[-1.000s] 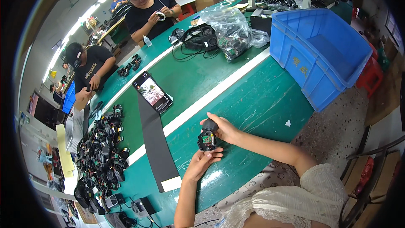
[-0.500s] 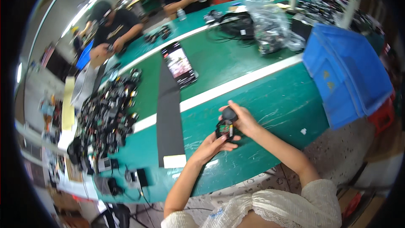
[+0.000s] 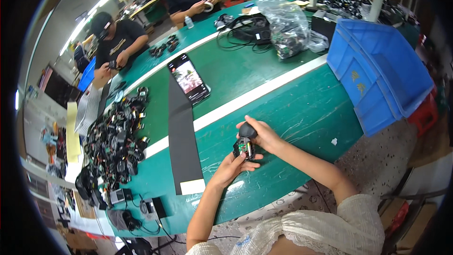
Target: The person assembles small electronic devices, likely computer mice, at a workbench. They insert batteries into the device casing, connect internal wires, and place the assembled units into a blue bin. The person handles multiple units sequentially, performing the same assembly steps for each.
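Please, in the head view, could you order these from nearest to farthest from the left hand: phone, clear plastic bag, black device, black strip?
1. Black device: in the left hand.
2. Black strip: to the hand's left.
3. Phone: at the strip's far end.
4. Clear plastic bag: farther up, toward the right.

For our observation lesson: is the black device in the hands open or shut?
Open: the black device shows its green circuit board uncovered.
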### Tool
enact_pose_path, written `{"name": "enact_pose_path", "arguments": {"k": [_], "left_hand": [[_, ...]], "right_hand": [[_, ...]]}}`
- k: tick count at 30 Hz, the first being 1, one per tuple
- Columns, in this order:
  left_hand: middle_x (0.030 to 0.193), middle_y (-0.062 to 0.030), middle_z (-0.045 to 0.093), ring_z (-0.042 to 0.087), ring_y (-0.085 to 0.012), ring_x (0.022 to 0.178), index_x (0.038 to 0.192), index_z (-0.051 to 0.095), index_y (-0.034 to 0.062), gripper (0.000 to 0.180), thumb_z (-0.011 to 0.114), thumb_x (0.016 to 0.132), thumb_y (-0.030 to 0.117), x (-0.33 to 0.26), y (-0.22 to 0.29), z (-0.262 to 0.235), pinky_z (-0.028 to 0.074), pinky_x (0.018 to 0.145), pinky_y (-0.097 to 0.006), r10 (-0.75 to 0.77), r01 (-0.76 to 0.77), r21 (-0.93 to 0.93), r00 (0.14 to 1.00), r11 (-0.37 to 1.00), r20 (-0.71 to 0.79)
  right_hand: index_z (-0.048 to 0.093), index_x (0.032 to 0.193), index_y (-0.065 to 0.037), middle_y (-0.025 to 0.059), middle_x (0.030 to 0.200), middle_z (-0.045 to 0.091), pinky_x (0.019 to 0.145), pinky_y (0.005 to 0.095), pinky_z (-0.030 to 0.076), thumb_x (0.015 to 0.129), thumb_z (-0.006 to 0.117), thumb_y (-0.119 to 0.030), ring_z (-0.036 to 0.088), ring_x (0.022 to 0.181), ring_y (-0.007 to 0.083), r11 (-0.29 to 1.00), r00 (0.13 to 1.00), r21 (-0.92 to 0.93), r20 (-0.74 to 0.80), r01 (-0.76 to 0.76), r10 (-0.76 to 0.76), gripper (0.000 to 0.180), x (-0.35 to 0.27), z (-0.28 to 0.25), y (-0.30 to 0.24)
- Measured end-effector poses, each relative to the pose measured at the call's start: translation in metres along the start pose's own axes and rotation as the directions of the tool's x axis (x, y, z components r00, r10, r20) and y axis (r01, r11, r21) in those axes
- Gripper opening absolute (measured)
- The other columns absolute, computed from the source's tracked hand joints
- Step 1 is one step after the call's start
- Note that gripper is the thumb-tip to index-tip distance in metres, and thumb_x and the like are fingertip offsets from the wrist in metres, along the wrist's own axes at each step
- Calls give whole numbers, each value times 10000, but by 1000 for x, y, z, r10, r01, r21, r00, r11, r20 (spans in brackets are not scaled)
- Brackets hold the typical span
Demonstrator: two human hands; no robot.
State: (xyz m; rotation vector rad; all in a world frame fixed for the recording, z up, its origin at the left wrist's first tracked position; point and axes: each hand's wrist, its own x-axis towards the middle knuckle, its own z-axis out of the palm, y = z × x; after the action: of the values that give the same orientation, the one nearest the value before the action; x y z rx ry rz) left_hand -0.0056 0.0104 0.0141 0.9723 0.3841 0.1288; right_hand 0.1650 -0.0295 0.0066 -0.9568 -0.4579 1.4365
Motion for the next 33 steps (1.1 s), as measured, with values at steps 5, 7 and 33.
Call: {"name": "enact_pose_path", "arguments": {"k": [5,7,33], "left_hand": [[1112,-214,542,608,-235,898,1242,315,-23,440,435,924,257,-1,1,2,499,756,-299,5,-4,34,1000,999,-21],[1110,-214,544,609,-234,895,1239,321,-21,429,433,925,249,-1,0,2,499,758,-299,14,-14,21,999,1000,-30],[978,-185,593,624,-211,806,1109,454,-51,325,428,930,219,2,-6,2,523,680,-259,70,-77,-25,977,997,-203]], "right_hand": [[557,1003,-41,82,823,608,640,257,476,909,408,-419,589,708,134,1000,1000,-15,14,-5,5,417,-1,-2,2],[558,1002,-41,81,824,608,635,254,476,908,411,-419,589,707,132,1000,1000,0,19,-5,5,416,-1,-1,2],[548,985,-21,87,834,589,685,281,487,888,464,-417,591,765,151,999,997,-38,67,38,-36,416,3,-1,6]]}}
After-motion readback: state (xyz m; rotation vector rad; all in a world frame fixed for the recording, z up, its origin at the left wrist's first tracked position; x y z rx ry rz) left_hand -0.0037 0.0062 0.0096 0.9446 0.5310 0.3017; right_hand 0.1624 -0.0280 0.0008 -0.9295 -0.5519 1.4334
